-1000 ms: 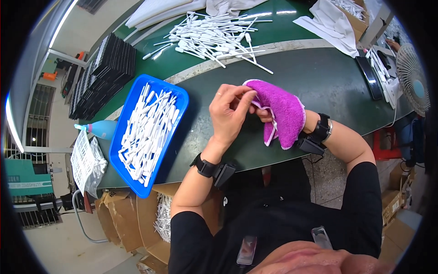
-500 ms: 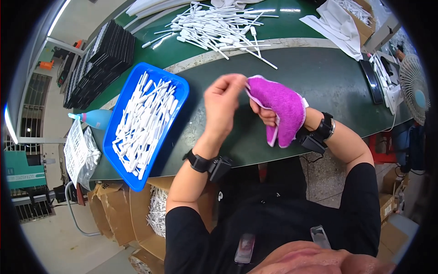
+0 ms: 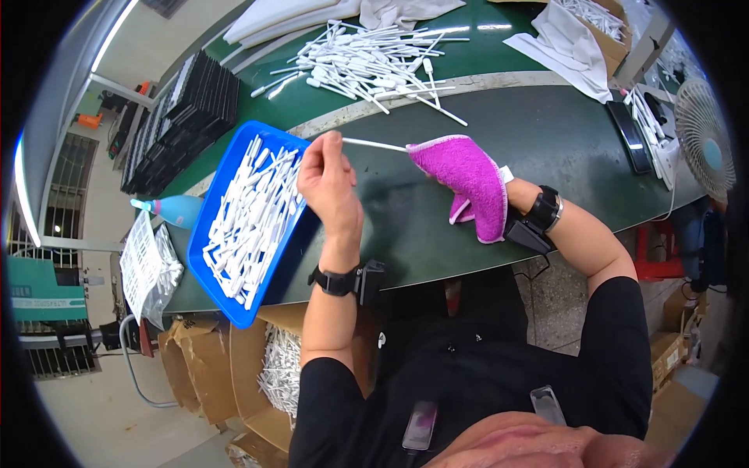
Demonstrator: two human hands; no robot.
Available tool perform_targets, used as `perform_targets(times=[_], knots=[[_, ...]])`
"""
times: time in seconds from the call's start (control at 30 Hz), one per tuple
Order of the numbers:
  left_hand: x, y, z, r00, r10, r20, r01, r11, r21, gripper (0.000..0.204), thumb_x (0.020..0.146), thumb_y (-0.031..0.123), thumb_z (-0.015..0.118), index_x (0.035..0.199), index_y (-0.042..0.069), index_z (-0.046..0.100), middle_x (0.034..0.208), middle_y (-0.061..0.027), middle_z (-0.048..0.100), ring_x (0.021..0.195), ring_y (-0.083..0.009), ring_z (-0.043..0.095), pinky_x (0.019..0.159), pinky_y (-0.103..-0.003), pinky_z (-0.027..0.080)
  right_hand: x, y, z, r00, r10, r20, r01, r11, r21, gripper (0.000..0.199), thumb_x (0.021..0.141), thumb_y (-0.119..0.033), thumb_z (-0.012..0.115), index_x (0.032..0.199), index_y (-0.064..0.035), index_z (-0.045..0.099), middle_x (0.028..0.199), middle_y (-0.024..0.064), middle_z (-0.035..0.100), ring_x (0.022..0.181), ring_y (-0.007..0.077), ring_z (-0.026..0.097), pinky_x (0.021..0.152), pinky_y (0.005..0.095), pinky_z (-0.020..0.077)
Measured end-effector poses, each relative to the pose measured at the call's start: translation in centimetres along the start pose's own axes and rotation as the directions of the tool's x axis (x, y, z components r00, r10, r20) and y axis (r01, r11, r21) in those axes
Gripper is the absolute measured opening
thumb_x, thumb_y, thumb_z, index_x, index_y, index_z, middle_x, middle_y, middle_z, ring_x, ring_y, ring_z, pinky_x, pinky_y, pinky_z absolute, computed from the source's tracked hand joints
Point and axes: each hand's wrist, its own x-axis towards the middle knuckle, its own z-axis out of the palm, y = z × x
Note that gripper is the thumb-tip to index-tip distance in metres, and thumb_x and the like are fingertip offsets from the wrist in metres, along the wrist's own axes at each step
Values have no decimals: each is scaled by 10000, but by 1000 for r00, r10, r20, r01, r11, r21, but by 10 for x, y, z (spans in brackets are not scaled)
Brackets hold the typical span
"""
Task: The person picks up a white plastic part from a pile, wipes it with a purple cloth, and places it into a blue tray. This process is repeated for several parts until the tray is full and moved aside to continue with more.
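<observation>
A white swab stick (image 3: 374,144) stretches between my two hands. Pinched fingers of my left hand (image 3: 331,183) hold its left end, just right of the blue tray's upper edge. Its other end goes into a purple cloth (image 3: 460,168) with white edging. That cloth drapes over my right hand (image 3: 521,193), which is closed in it; the cloth hides most of its fingers. Many white foam-tipped swabs (image 3: 253,218) fill the blue tray (image 3: 204,269) on the left. A loose pile of similar swabs (image 3: 367,62) lies farther back.
Black stacked trays (image 3: 183,117) and a pale blue bottle (image 3: 178,209) stand at the left, near a plastic bag (image 3: 164,269). A phone (image 3: 629,136) and a fan (image 3: 706,140) are on the right. Below the table edge sits a carton of swabs (image 3: 281,366).
My left hand has moved left, away from the cloth, and a length of swab stick now shows between them. The cloth has shifted slightly left over my right hand.
</observation>
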Motion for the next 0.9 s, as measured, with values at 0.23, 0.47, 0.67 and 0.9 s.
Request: perform_targets(times=[0.23,0.47,0.67,0.9], knots=[[28,102,-63,784,582,-217,-433,762,482,178,906,191,634,835,29,638,661,-16,558,522,-63,476,440,-225,359,3,-8,-48,999,-11,47,0,970,245,422,971,-303,503,1271,-10,461,834,36,608,697,64,593,585,193,463],[53,43,-3,782,299,547,-600,122,791,192,831,229,682,833,37,689,778,-118,643,699,-261,626,652,-328,493,7,-9,-47,992,-83,99,85,996,-21,260,975,-266,488,1043,-19,526,649,-23,493,518,66,470,482,204,394],[88,-67,51,679,37,733,-720,-159,675,169,808,221,645,896,81,680,926,-99,638,849,-318,629,730,-413,505,11,-10,-44,980,-137,143,138,990,1,256,970,-245,498,1057,-5,518,685,-15,507,520,74,481,503,209,417],[74,-50,43,517,160,841,-829,-151,539,187,848,220,628,935,55,643,922,-90,635,792,-269,630,658,-375,517,1,-14,-39,981,-164,105,163,987,11,254,971,-261,492,1027,-14,512,670,-14,490,515,86,480,502,219,418]])
